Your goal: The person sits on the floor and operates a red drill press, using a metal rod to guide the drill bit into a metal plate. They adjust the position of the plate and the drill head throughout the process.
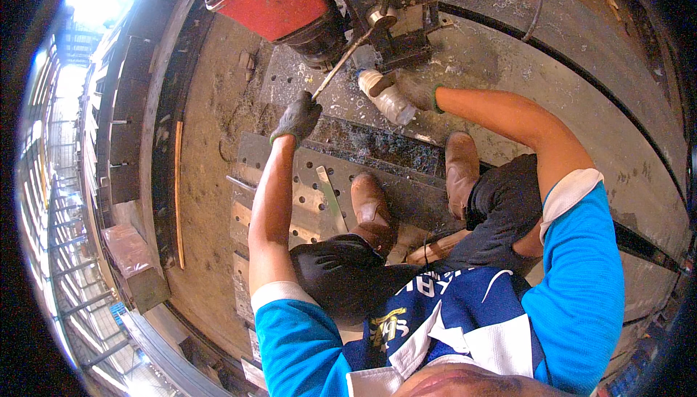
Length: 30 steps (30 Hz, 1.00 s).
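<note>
My left hand [299, 116], in a dark grey work glove, is closed round the end of a long worn lever [340, 67]. That lever runs up to a hub on a drilling machine with a red housing [279, 3]. To the right, my gloved right hand [415, 91] wraps round a cloudy plastic bottle [396, 109], fingers across its middle. The bottle lies tilted, its narrower end toward the base of the machine. Where the machine meets the metal below, the tool tip is hidden.
Curly metal shavings litter the steel plate [290, 70] around the machine. A plate with rows of holes [279, 157] lies near my brown boots [370, 201]. A greenish strip [332, 197] rests on it. At far left stands a wrapped brown block [131, 252]. A cable [537, 5] curves at upper right.
</note>
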Available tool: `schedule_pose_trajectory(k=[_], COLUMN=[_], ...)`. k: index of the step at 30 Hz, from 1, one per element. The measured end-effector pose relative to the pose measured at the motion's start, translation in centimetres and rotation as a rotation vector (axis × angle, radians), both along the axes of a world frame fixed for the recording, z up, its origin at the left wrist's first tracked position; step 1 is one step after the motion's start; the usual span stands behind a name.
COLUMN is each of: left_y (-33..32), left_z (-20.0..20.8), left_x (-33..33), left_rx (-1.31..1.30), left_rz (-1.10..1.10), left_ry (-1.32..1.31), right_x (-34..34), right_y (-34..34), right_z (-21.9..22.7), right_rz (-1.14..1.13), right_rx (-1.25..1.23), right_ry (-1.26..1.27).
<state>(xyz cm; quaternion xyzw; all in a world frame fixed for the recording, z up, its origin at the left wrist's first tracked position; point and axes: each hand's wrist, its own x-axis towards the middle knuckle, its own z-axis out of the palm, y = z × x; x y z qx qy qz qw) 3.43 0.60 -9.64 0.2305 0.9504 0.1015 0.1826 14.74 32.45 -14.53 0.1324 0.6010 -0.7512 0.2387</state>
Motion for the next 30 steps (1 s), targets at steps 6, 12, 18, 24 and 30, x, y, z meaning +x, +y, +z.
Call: schedule_pose_trajectory(k=[6,12,18,24,30], left_y=[-4.1,-1.4,-1.8,-1.2,-5.9], left_z=[-0.6,0.0,0.0,-0.2,-5.1], left_x=[-0.5,0.0,0.1,0.0,-2.6], left_rx=[-0.025,-0.009,-0.016,0.002,-0.055], left_rz=[-0.012,0.026,0.049,0.029,-0.112], left_ry=[0.04,-0.014,-0.009,-0.014,0.071], right_x=[-0.5,0.0,-0.2,0.1,-0.1], right_y=[-2.4,-1.4,-1.8,-1.3,-2.9], right_z=[1.2,0.9,0.9,0.9,1.8], right_rz=[0.054,0.028,0.04,0.032,0.057], right_rx=[-0.03,0.004,0.014,0.032,0.022], right_ry=[0.034,0.023,0.031,0.034,0.059])
